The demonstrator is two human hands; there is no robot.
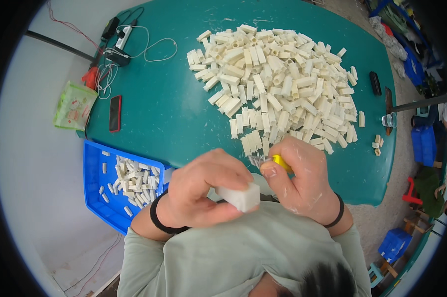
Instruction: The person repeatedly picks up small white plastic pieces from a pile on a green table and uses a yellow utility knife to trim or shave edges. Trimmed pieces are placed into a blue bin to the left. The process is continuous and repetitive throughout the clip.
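Two hands work on a white block near the edge of a green table.

The left hand (198,190) is curled tight around a white block (239,197), with the thumb under it and the fingers folded over the top, and a black band sits on that wrist. Just beside the block, the right hand (302,180) is closed around a small tool with a yellow handle (282,161), and its metal tip points at the block. Both forearms come up from the bottom, bent in toward each other. Left of the block, lower than the table, a blue tray (96,195) holds some small white pieces. Past the block, on the green table (174,109), lies a big pile of white pieces (278,84). Far to the left of the block lie a phone (115,113) and some cables (134,44).
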